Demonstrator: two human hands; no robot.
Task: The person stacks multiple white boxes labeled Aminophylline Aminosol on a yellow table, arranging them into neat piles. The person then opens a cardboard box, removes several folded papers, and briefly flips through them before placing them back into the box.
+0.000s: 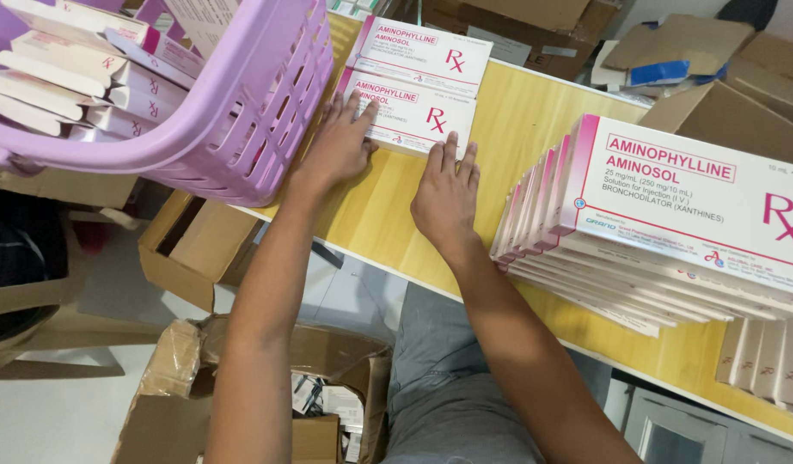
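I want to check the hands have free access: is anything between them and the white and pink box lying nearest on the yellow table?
Nothing visible. The left hand and right hand both already rest on the near box, fingers on its front edge. The purple basket stands off to its left.

Lilac basket (241, 94): cut off by top and left edges; far rim and handle out of sight.
Boxes in basket (78, 77): partly behind the basket wall; count impossible to tell.
Near white box (413, 116): left end under the left hand (338, 142); lower edge partly under fingertips of the right hand (446, 193).
Leaning row of boxes (654, 223): cut off at right edge; only thin edges of rear boxes showing.
Small cartons at lower right (766, 361): cropped by the edge, print too small to tell.
Bench (517, 120): far end behind cardboard, near right corner out of frame.
Open carton on floor (327, 404): contents half hidden by the left forearm, too small to tell.
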